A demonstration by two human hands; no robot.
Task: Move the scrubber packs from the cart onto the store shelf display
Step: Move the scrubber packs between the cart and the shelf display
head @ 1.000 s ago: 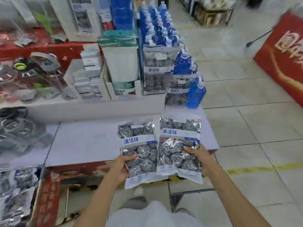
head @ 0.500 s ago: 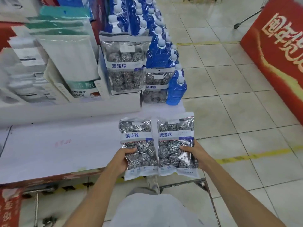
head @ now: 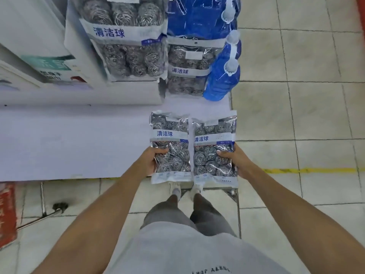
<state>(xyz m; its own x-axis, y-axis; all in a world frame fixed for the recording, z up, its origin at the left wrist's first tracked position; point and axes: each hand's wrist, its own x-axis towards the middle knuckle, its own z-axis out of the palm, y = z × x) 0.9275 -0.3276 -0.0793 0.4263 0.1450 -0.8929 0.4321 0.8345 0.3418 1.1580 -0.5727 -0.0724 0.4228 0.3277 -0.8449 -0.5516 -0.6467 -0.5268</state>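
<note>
The left hand (head: 150, 161) has its thumb curled over the front of the left scrubber pack (head: 170, 145), the other fingers hidden behind it. The right hand (head: 236, 161) grips the right scrubber pack (head: 215, 149) the same way. The two packs are held side by side, edges touching, above the near right corner of the white shelf (head: 69, 139). At twelve o'clock from them, stocked scrubber packs (head: 187, 72) stand upright on the display, with blue bottles (head: 222, 82) just beside them at one o'clock.
</note>
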